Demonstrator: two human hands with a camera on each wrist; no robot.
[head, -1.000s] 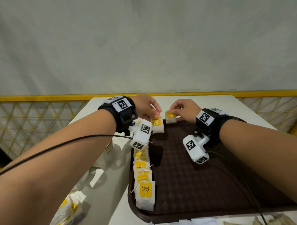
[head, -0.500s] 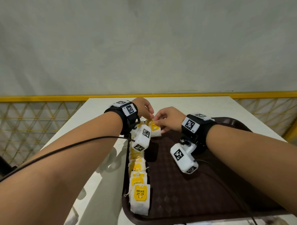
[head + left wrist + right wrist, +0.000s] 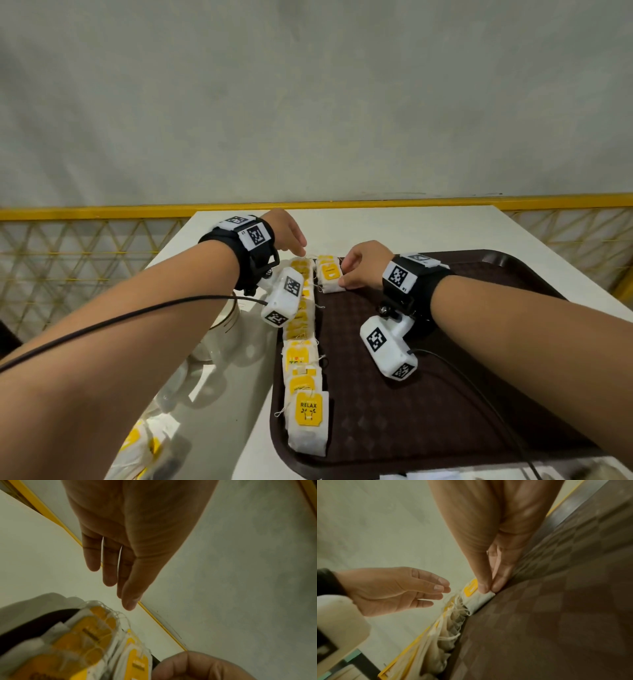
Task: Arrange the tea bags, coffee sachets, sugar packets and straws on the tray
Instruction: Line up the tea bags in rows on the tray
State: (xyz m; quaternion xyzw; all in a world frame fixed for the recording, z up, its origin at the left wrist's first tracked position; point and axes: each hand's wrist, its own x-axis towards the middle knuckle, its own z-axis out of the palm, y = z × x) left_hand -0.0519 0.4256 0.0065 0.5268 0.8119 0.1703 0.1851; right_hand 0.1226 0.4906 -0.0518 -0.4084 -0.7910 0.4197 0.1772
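— How is the grip of each hand to be described?

— The right hand [image 3: 364,265] is seen with thumb and forefinger pinched on the edge of a tea bag [image 3: 329,279], which is pressed flat onto the brown tray [image 3: 445,394] near its far left corner. In the right wrist view the fingertips [image 3: 496,586] are closed on the white paper beside the yellow tag. The left hand [image 3: 286,234] is held wide, fingers straight and relaxed, nothing being carried; it is poised just above the far end of the row, and no contact can be made out.

— Where are the task's things placed?

— A row of tea bags [image 3: 303,359] is laid overlapping along the tray's left edge, from the near corner to the far one, yellow tags up; the nearest is marked RELAX. The pinched bag is set just beside the far end of that row, toward the tray's middle. The tray is carried by the white desk [image 3: 394,229], at its near right part. More yellow-tagged bags [image 3: 137,448] are glimpsed by the desk's near left edge, blurred. Glass cups [image 3: 219,329] are standing on the desk left of the tray.
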